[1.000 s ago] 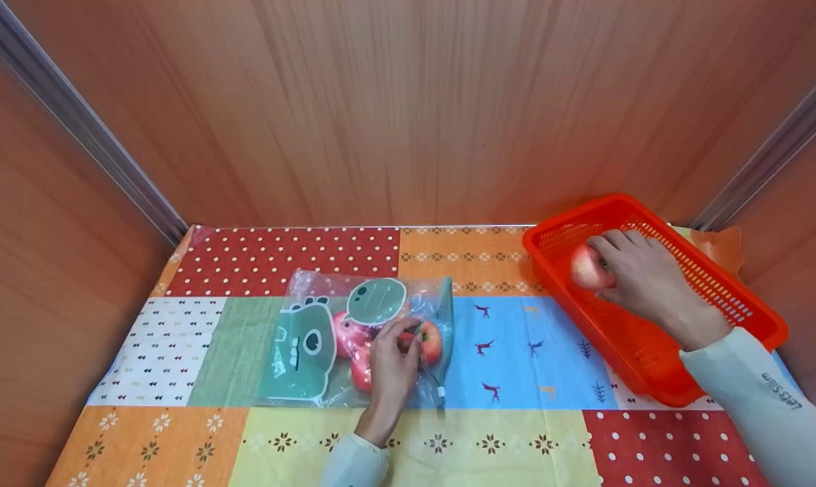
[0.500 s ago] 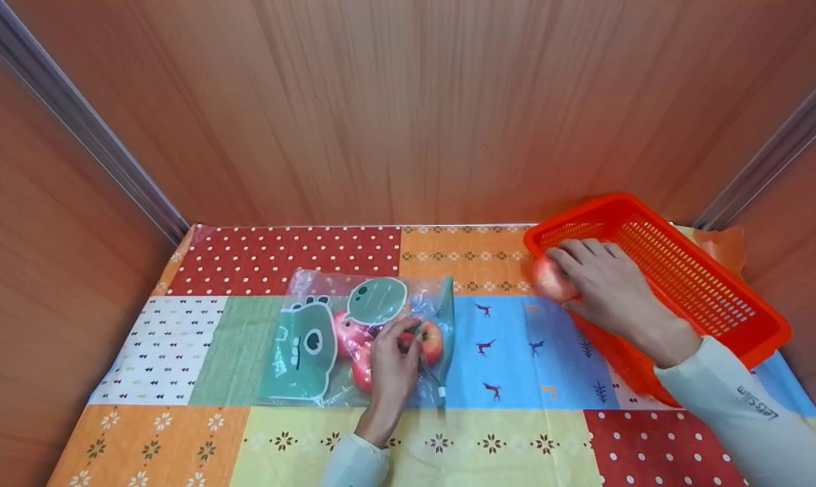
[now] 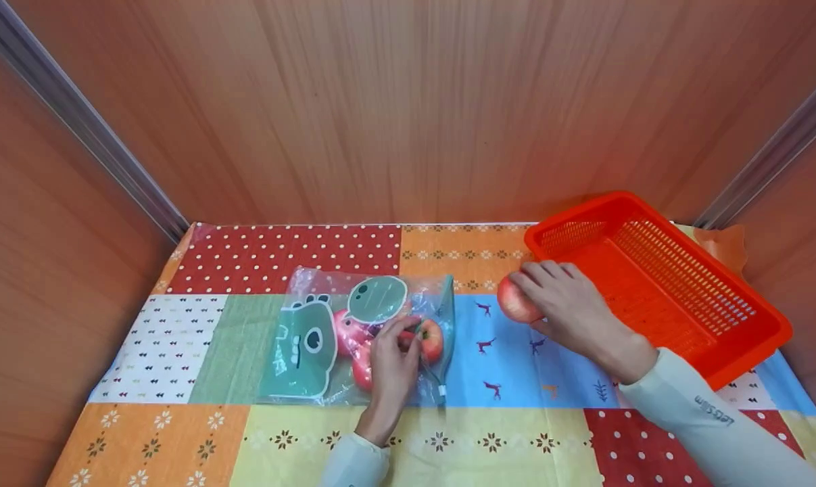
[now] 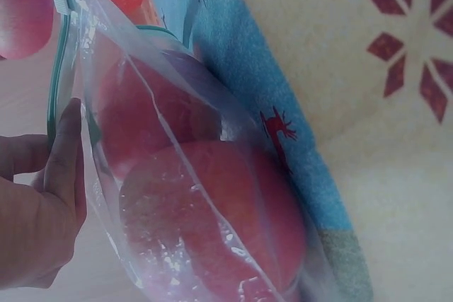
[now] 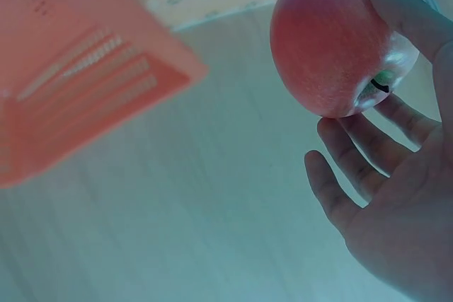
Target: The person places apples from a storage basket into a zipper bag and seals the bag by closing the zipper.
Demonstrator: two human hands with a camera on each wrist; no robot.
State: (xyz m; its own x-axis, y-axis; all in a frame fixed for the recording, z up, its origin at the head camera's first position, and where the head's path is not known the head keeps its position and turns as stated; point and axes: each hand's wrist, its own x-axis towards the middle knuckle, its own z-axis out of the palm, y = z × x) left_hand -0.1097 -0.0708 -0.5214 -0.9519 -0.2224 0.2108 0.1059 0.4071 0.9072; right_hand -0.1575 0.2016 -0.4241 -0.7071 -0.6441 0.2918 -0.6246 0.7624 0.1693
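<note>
Pinching the zip bag [image 3: 299, 365] by its mouth [image 3: 447, 304], on the bag's right end, was the left hand [image 3: 391, 358]. Right of the bag, apart from it, the right hand [image 3: 573, 310] had its fingers round an apple [image 3: 516, 300], on their bag-ward side; farther right stood the basket [image 3: 651, 291].

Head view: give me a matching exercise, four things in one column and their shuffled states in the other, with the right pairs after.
Things:
1. Left hand
2. Right hand
3. Basket
4. Clear bag

States:
A. grips an apple
B. has apples inside
C. pinches a green edge
D. red-orange, with openings in its walls

Right pairs: 1-C; 2-A; 3-D; 4-B
</note>
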